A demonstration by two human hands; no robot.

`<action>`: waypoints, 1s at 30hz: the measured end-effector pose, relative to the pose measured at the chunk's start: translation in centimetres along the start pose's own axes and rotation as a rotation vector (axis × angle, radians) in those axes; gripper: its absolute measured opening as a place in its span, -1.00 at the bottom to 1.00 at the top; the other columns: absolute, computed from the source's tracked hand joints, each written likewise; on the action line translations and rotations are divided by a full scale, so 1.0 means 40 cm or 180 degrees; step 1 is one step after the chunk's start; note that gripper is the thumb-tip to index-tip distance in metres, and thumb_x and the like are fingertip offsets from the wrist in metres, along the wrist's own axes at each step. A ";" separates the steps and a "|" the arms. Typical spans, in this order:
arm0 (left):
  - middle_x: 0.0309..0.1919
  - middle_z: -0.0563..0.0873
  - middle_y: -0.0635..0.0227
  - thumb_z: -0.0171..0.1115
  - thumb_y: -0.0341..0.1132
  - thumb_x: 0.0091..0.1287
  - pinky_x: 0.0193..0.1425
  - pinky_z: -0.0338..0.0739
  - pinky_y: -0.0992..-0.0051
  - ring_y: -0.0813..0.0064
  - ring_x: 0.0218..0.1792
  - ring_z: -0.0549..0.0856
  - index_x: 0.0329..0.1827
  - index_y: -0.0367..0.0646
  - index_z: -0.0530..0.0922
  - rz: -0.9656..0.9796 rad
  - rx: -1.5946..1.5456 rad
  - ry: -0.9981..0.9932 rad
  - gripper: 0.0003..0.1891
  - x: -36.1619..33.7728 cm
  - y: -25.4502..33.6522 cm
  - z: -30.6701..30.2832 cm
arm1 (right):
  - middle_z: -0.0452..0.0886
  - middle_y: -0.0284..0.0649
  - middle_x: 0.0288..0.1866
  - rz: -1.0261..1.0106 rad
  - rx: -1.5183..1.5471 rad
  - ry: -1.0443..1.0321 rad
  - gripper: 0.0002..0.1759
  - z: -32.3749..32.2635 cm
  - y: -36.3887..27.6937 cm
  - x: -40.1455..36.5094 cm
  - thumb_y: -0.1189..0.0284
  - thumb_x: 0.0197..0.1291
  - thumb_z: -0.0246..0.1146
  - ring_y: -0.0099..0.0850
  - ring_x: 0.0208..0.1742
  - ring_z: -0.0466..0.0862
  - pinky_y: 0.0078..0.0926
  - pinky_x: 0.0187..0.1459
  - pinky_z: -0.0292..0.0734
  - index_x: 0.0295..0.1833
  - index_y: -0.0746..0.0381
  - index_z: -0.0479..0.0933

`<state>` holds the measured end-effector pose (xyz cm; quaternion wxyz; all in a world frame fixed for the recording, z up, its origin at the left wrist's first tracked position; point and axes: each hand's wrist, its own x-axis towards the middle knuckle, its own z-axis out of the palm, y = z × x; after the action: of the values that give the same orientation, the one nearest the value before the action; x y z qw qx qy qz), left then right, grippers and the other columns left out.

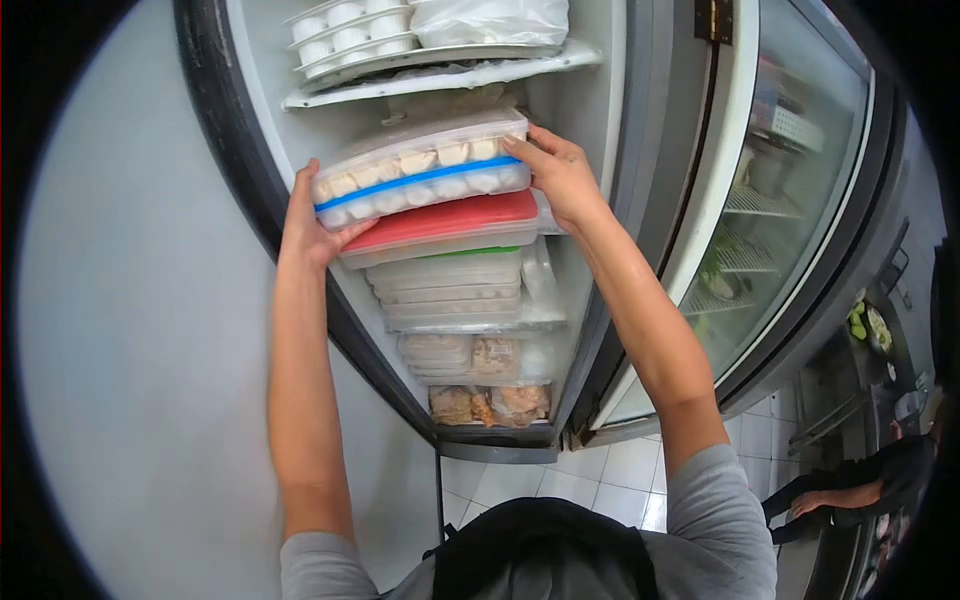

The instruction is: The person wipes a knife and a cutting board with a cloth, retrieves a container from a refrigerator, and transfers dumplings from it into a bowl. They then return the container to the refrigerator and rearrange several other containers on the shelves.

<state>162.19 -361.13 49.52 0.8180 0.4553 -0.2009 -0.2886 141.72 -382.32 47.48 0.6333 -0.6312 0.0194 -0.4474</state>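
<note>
Two stacked see-through food containers, an upper container (420,158) and a lower container with a blue lid (425,182), tilt slightly up to the right inside an upright freezer. Rounded white pieces show through their sides. My left hand (318,228) grips the left end of the stack, with one finger up along its side and the thumb low in front. Around the right end closes my right hand (562,178), its thumb on the upper container's front. Directly below is a container with a red lid (450,220), close to my left thumb.
Above, white cup trays (350,35) and a plastic bag (490,22) sit on a shelf (450,75). More containers (450,295) and bagged food (490,403) fill the lower shelves. A glass-door fridge (770,200) stands at right. Another person's arm (840,497) shows lower right.
</note>
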 end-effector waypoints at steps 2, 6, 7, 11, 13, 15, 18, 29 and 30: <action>0.34 0.47 -0.03 0.25 0.21 0.33 0.32 0.47 -0.17 -0.09 0.35 0.48 0.46 -0.22 0.26 0.0072 -0.0140 0.0101 -0.17 -0.021 -0.012 0.019 | 0.68 -0.07 0.11 -0.0116 -0.0180 0.0014 -0.43 -0.007 0.000 -0.002 0.37 0.28 0.37 -0.44 0.08 0.63 -0.53 0.17 0.47 0.31 0.47 0.48; 0.37 0.44 -0.04 0.32 0.08 0.35 0.41 0.35 -0.18 -0.10 0.40 0.42 0.48 -0.24 0.24 0.0466 -0.0614 -0.0128 -0.19 -0.076 -0.061 0.044 | 0.67 -0.04 0.12 -0.0040 -0.0124 0.0080 -0.42 -0.005 -0.005 -0.031 0.42 0.26 0.39 -0.44 0.08 0.63 -0.55 0.17 0.47 0.33 0.47 0.46; 0.39 0.42 -0.04 0.36 0.01 0.35 0.46 0.27 -0.18 -0.10 0.41 0.41 0.49 -0.25 0.22 0.0768 -0.0800 -0.0459 -0.20 -0.084 -0.081 0.053 | 0.67 -0.04 0.12 0.0000 -0.0123 0.0055 -0.42 -0.007 -0.011 -0.041 0.42 0.26 0.39 -0.44 0.08 0.63 -0.55 0.17 0.47 0.33 0.47 0.46; 0.56 0.05 -0.11 0.46 -0.24 0.31 0.58 -0.03 -0.19 -0.10 0.57 0.11 0.55 -0.30 -0.08 0.0802 -0.1306 0.0099 -0.04 -0.130 -0.116 0.102 | 0.66 -0.02 0.14 0.0029 -0.0308 0.0138 -0.37 -0.011 0.002 -0.051 0.46 0.24 0.40 -0.44 0.09 0.64 -0.54 0.14 0.49 0.36 0.50 0.40; 0.56 -0.03 -0.13 0.43 -0.25 0.33 0.61 -0.05 -0.15 -0.09 0.60 -0.04 0.56 -0.29 -0.19 0.0888 -0.1354 -0.0168 0.00 -0.134 -0.167 0.064 | 0.65 -0.01 0.14 -0.0090 -0.0274 0.0164 -0.35 -0.020 0.013 -0.068 0.46 0.24 0.40 -0.44 0.09 0.63 -0.54 0.13 0.50 0.38 0.51 0.38; 0.54 0.00 -0.13 0.41 -0.26 0.35 0.64 -0.06 -0.08 -0.07 0.60 -0.04 0.57 -0.29 -0.21 0.1306 -0.1585 -0.0046 0.00 -0.153 -0.187 0.076 | 0.64 -0.02 0.14 0.0190 -0.0056 0.0110 -0.28 -0.022 -0.011 -0.079 0.45 0.23 0.42 -0.44 0.09 0.63 -0.51 0.11 0.51 0.42 0.54 0.32; 0.50 0.11 -0.11 0.40 -0.24 0.36 0.65 -0.06 -0.03 -0.04 0.59 0.03 0.55 -0.38 -0.05 0.1510 -0.1650 0.0088 -0.09 -0.180 -0.200 0.103 | 0.65 -0.18 0.05 0.0438 0.0808 0.0137 -0.36 -0.024 -0.030 -0.090 0.37 0.23 0.43 -0.47 -0.04 0.63 -0.42 -0.02 0.53 0.36 0.36 0.42; 0.43 0.38 0.01 0.47 0.13 0.20 0.23 0.38 -0.42 -0.19 0.30 0.50 0.55 -0.08 0.14 0.0961 -0.0749 0.0288 -0.03 -0.045 -0.186 0.266 | 0.62 -0.32 -0.02 0.0470 0.1302 -0.0076 -0.53 -0.032 -0.026 -0.076 0.31 0.23 0.37 -0.49 -0.01 0.58 -0.40 -0.01 0.45 0.22 0.21 0.51; 0.38 0.43 0.05 0.46 0.10 0.20 0.18 0.41 -0.42 -0.15 0.25 0.54 0.51 -0.09 0.19 0.0755 -0.0730 0.0647 -0.08 0.002 -0.167 0.255 | 0.63 -0.31 -0.02 0.0384 0.1284 -0.0178 -0.52 -0.030 -0.020 -0.074 0.30 0.24 0.37 -0.46 -0.02 0.58 -0.39 0.01 0.45 0.22 0.23 0.50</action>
<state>154.29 -370.40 48.93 0.9088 0.3591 -0.1353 -0.1637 138.81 -381.36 46.28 0.7728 -0.5014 -0.0503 -0.3857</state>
